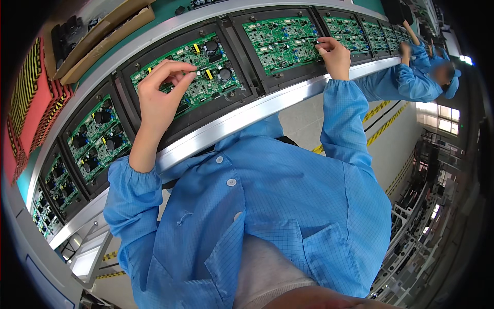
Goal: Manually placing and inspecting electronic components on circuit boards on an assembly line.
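Note:
My left hand (160,97) reaches over a green circuit board (190,95) fitted with black round parts and yellow blocks. Its thumb and index finger pinch a small pale electronic component (198,73), close above the board. Further right, my right hand (337,57) is at the right edge of another green board (280,44), which carries no large black round parts. The thumb and forefinger are closed together there around a tiny dark electronic component (317,44), mostly covered by the fingertips. Both boards lie in black frame trays (244,56).
A silver metal rail (221,135) runs along the line's near side. More framed boards (100,136) continue at left and right. Cardboard boxes (105,38) with dark parts and red bins (36,103) stand at far left. A co-worker in blue (417,82) works at the right.

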A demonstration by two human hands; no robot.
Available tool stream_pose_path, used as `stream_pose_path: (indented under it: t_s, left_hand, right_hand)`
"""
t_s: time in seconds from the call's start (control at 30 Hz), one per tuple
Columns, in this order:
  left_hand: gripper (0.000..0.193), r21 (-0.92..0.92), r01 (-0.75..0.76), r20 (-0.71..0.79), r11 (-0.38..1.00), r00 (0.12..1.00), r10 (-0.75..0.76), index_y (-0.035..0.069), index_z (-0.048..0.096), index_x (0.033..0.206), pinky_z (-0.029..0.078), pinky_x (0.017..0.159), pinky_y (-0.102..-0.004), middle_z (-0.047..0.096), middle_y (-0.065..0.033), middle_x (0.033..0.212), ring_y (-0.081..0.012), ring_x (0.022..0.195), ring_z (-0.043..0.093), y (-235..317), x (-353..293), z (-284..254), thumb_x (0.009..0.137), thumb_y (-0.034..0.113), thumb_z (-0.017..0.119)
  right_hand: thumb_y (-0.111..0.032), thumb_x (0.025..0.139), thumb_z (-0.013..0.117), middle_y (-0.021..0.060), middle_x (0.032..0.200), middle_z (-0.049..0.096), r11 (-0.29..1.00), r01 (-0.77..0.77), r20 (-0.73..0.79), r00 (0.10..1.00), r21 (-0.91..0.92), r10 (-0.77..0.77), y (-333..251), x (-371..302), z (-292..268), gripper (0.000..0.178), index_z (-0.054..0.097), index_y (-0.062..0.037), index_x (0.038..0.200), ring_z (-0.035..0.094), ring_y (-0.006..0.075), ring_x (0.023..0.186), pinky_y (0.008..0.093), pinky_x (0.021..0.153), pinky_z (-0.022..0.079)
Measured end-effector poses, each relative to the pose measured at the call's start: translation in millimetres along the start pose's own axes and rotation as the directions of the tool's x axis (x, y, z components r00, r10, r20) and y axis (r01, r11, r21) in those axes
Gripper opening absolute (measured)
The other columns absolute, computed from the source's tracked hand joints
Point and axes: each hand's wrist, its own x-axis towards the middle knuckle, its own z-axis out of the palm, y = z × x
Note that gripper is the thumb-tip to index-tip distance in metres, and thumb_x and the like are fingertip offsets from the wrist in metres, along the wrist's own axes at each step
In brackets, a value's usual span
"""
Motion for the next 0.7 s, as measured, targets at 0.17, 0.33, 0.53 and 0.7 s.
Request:
stream_pose_path:
  t_s: [0.17,0.33,0.53,0.7]
  left_hand:
    - [0.013,0.007,-0.009,0.003,1.000,1.000,0.009,0.004,0.074,0.094,0.046,0.065,-0.0218,0.066,-0.0017,0.082,-0.0075,0.069,0.057,0.9,0.2,1.6,0.083,-0.001,0.075]
    - [0.013,0.015,-0.025,0.002,1.000,1.000,0.025,0.004,0.074,0.094,0.046,0.065,-0.0218,0.066,-0.0020,0.083,-0.0078,0.069,0.056,-1.6,1.5,3.1,0.082,-0.001,0.075]
    - [0.013,0.027,-0.049,0.007,0.998,0.999,0.049,0.004,0.074,0.095,0.047,0.065,-0.0218,0.067,-0.0021,0.084,-0.0084,0.069,0.057,0.8,3.0,5.8,0.082,-0.001,0.075]
    - [0.014,0.031,-0.067,0.004,0.997,0.998,0.067,0.004,0.074,0.096,0.047,0.065,-0.0219,0.067,-0.0027,0.084,-0.0091,0.070,0.058,0.5,1.6,6.0,0.082,-0.001,0.075]
  right_hand:
    - [-0.014,0.084,0.073,-0.0035,0.089,0.077,1.000,-0.006,-0.002,1.000,-0.024,0.005,-5.7,0.4,0.6,0.023,0.076,-0.0183,0.107,0.073,0.0153,0.082,0.0325,0.074,0.056]
    - [-0.014,0.084,0.073,-0.0039,0.089,0.077,0.998,-0.014,-0.008,1.000,-0.056,0.013,-6.9,0.0,-0.7,0.024,0.076,-0.0188,0.107,0.073,0.0157,0.081,0.0328,0.074,0.056]
    - [-0.014,0.084,0.073,-0.0039,0.090,0.077,0.997,-0.006,0.005,1.000,-0.072,0.007,-6.4,-0.6,-3.5,0.024,0.075,-0.0194,0.108,0.073,0.0158,0.081,0.0330,0.074,0.056]
    - [-0.014,0.084,0.073,-0.0039,0.091,0.078,0.995,-0.013,0.013,1.000,-0.099,0.014,-11.2,-0.8,-3.9,0.025,0.075,-0.0186,0.108,0.073,0.0157,0.082,0.0330,0.075,0.056]
